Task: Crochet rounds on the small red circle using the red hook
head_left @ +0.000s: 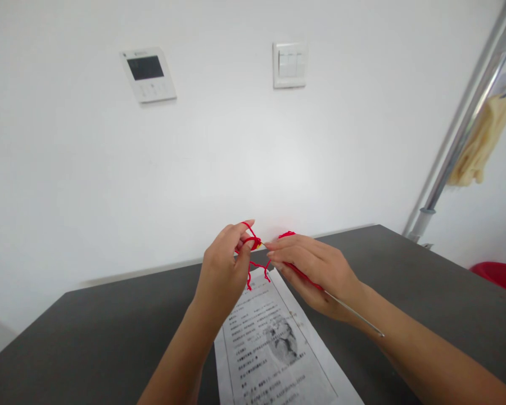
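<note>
My left hand (pixel 227 259) is closed, pinching a small piece of red yarn work (pixel 253 243), and a strand loops over its raised index finger. A bit of yellow shows at the edge of that piece. In my right hand (pixel 316 267) lies a crochet hook (pixel 354 315) with a red grip; its thin metal shaft sticks out behind, toward the wrist. The hook's front tip meets the yarn work between the two hands. Loose red yarn ends (pixel 259 267) dangle below. Behind my right fingers, more red yarn (pixel 287 234) is partly hidden.
A printed sheet (pixel 261 343) with text and a picture lies under my hands on the dark table (pixel 130 337). On the white wall are a panel with a screen (pixel 147 73) and a switch (pixel 290 64). A metal pole (pixel 464 129), yellowish cloth (pixel 484 140) and red object (pixel 500 275) stand right.
</note>
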Action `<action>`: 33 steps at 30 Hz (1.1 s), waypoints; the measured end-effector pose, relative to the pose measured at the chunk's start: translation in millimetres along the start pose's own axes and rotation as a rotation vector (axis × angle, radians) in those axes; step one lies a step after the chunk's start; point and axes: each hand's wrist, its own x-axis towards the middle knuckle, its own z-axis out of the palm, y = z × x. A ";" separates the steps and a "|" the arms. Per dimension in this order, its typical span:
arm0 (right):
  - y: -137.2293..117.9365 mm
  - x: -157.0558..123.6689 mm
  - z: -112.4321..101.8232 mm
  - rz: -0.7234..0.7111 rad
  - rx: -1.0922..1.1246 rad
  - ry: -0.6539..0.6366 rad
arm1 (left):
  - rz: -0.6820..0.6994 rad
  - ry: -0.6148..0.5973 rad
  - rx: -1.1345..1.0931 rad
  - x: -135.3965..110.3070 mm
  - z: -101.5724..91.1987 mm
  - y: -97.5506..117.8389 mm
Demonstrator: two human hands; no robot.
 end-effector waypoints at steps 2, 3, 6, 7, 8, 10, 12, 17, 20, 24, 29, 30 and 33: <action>0.9 -0.3 -0.5 0.013 -0.006 -0.017 | 0.006 0.008 0.018 -0.9 4.7 -3.1; 1.3 -0.7 -1.0 0.042 0.019 -0.023 | 0.006 0.012 0.021 -1.2 6.5 -4.4; 1.8 -2.5 -3.7 0.203 0.131 -0.024 | -0.007 0.020 0.015 -1.6 9.4 -7.0; 1.6 -3.0 -4.4 0.272 0.167 -0.020 | -0.011 0.023 0.009 -1.7 9.7 -7.2; 1.3 -3.2 -4.9 0.338 0.201 -0.011 | -0.017 0.027 0.003 -1.8 9.7 -7.2; 0.7 -2.7 -4.9 0.454 0.272 0.014 | -0.034 0.031 -0.006 -1.9 9.3 -6.3; 0.6 -1.1 -3.6 0.572 0.370 0.048 | -0.046 0.039 -0.014 -1.8 8.7 -4.7; 2.4 2.4 0.7 0.800 0.688 0.158 | -0.080 0.067 -0.057 -1.6 8.7 -2.8; 2.0 -0.1 2.3 0.711 0.529 0.135 | -0.106 0.069 -0.098 -1.6 10.1 -5.3; -0.7 -4.9 4.0 0.360 0.294 0.075 | -0.140 0.053 -0.128 -1.6 11.5 -8.1; -1.1 -2.5 3.7 0.684 0.530 0.138 | -0.138 0.082 -0.162 -1.7 11.6 -6.5; 0.6 -1.2 3.7 0.771 0.652 0.168 | -0.143 0.099 -0.182 -1.3 11.6 -6.1; 9.0 2.0 5.6 0.907 1.027 0.237 | -0.253 0.097 -0.370 1.4 10.6 -5.7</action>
